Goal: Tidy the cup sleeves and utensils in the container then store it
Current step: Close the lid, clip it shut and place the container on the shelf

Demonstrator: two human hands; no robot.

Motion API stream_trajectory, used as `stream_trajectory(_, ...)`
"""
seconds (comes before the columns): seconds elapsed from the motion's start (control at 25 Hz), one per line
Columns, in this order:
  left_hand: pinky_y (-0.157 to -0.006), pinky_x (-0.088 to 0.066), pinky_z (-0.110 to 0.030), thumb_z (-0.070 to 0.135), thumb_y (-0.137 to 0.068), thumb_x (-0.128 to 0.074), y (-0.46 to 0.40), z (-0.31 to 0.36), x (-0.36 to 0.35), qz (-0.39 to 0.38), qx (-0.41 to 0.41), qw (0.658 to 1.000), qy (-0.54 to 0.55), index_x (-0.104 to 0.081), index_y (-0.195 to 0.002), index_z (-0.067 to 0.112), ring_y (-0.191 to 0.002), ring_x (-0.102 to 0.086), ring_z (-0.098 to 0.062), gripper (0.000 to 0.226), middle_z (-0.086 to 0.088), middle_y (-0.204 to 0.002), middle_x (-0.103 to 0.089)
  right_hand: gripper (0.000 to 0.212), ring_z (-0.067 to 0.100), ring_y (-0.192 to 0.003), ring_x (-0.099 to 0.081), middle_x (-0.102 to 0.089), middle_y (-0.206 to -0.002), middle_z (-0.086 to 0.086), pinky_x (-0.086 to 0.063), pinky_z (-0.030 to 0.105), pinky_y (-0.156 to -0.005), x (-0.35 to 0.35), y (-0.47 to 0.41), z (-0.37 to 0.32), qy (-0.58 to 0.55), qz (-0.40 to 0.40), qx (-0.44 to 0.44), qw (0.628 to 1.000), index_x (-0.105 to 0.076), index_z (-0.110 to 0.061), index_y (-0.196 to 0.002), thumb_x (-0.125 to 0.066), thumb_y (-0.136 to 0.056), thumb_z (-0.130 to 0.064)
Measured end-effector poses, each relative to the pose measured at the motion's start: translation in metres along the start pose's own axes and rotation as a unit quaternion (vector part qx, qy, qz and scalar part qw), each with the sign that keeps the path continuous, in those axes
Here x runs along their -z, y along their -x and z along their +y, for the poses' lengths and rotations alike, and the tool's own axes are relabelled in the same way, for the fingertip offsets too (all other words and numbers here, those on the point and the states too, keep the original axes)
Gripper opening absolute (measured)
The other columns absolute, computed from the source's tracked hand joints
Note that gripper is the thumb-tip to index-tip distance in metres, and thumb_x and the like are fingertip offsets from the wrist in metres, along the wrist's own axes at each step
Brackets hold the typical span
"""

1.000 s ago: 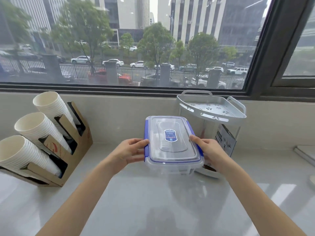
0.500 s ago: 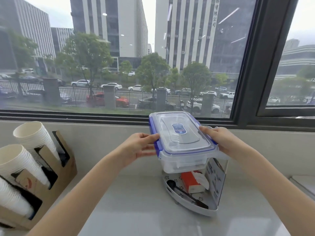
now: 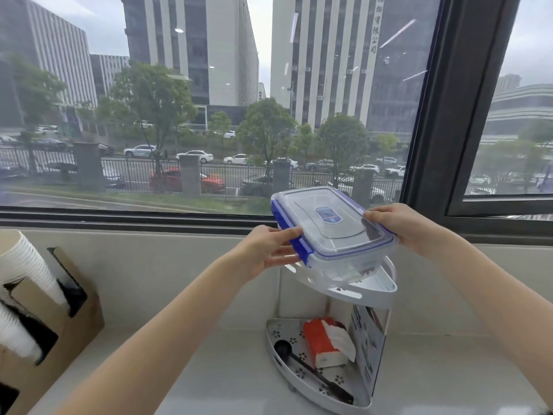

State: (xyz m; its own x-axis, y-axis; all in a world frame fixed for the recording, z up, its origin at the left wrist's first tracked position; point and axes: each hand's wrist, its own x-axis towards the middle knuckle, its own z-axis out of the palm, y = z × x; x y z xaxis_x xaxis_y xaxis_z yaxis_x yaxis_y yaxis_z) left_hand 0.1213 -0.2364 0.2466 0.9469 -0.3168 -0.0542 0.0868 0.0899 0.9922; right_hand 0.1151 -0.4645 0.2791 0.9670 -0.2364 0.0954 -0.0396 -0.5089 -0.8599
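While the head view shows the lidded container held over the rack's top shelf, at about two o'clock from frame centre, the left hand and right hand clasp its short ends. Its rigid, smooth plastic looks light but slippery, so the clasped ends seem the surest hold.

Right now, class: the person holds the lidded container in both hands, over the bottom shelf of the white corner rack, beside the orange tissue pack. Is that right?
Not quite. The head view shows the container, held between the left hand and the right hand, over the top shelf of the rack, not the bottom one. The orange tissue pack lies on the bottom shelf, below it.
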Motion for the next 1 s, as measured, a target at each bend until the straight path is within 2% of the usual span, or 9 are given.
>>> stream_trajectory(0.08,-0.05,-0.058,-0.02,0.014,-0.083,-0.063,-0.011,-0.003,-0.009,-0.002,0.014,1.0,0.009,-0.059,-0.095,0.001,-0.046,-0.067,-0.008,0.018,-0.008,-0.076,-0.065,0.031,0.023,-0.105,-0.054,-0.063,-0.118,0.014,-0.039,0.035,-0.099,0.002,-0.014,0.004,0.019,0.018,0.011,1.0,-0.065,0.005,-0.106,-0.051,-0.092,-0.019)
stream_trajectory(0.16,-0.05,-0.058,-0.019,0.015,-0.082,-0.064,-0.022,-0.009,-0.015,-0.004,0.025,1.0,0.004,-0.056,-0.107,-0.001,-0.048,-0.067,-0.009,0.031,-0.008,-0.078,-0.066,0.033,0.025,-0.098,-0.055,-0.065,-0.11,0.019,-0.037,0.03,-0.088,0.003,-0.026,0.009,0.035,0.031,0.018,0.999,-0.063,0.011,-0.106,-0.049,-0.092,-0.015)
stream_trajectory(0.24,-0.049,-0.058,-0.018,0.017,-0.081,-0.065,-0.031,-0.015,-0.017,-0.004,0.035,0.999,-0.009,-0.051,-0.116,-0.001,-0.05,-0.068,-0.009,0.042,-0.008,-0.081,-0.066,0.031,0.026,-0.088,-0.054,-0.063,-0.092,0.02,-0.036,0.028,-0.081,0.001,-0.036,0.017,0.042,0.031,0.02,0.998,-0.064,0.01,-0.106,-0.048,-0.092,-0.013)
stream_trajectory(0.32,-0.049,-0.057,-0.018,0.018,-0.08,-0.066,-0.038,-0.019,-0.02,0.004,0.041,0.999,-0.018,-0.05,-0.118,-0.001,-0.051,-0.068,-0.009,0.045,-0.009,-0.082,-0.067,0.029,0.022,-0.083,-0.05,-0.059,-0.086,0.013,-0.037,0.028,-0.081,-0.002,-0.044,0.024,0.046,0.028,0.023,0.998,-0.064,0.007,-0.107,-0.048,-0.092,-0.013)
stream_trajectory(0.52,-0.053,-0.058,-0.02,0.022,-0.08,-0.067,-0.052,-0.018,-0.025,0.024,0.047,0.998,-0.032,-0.055,-0.11,0.001,-0.063,-0.067,-0.014,0.039,-0.009,-0.08,-0.067,0.029,0.017,-0.09,-0.054,-0.064,-0.105,0.011,-0.043,0.032,-0.095,-0.005,-0.056,0.034,0.041,0.062,0.042,0.996,-0.062,-0.003,-0.116,-0.052,-0.092,-0.016)
stream_trajectory(0.72,-0.058,-0.058,-0.021,0.022,-0.08,-0.066,-0.057,-0.021,-0.027,0.018,0.047,0.998,-0.043,-0.054,-0.109,0.001,-0.068,-0.067,-0.015,0.037,-0.009,-0.082,-0.067,0.03,0.018,-0.098,-0.056,-0.065,-0.118,0.011,-0.041,0.027,-0.09,-0.001,-0.067,0.035,0.063,0.063,0.051,0.995,-0.062,-0.006,-0.117,-0.054,-0.091,-0.019)
stream_trajectory(1.0,-0.054,-0.058,-0.02,0.022,-0.08,-0.066,-0.059,-0.023,-0.031,0.02,0.058,0.998,-0.028,-0.055,-0.091,0.006,-0.063,-0.067,-0.014,0.022,-0.009,-0.079,-0.067,0.032,0.025,-0.118,-0.053,-0.06,-0.128,0.008,-0.04,0.032,-0.1,-0.004,-0.074,0.046,0.105,0.038,0.041,0.993,-0.062,-0.008,-0.118,-0.053,-0.092,-0.022)
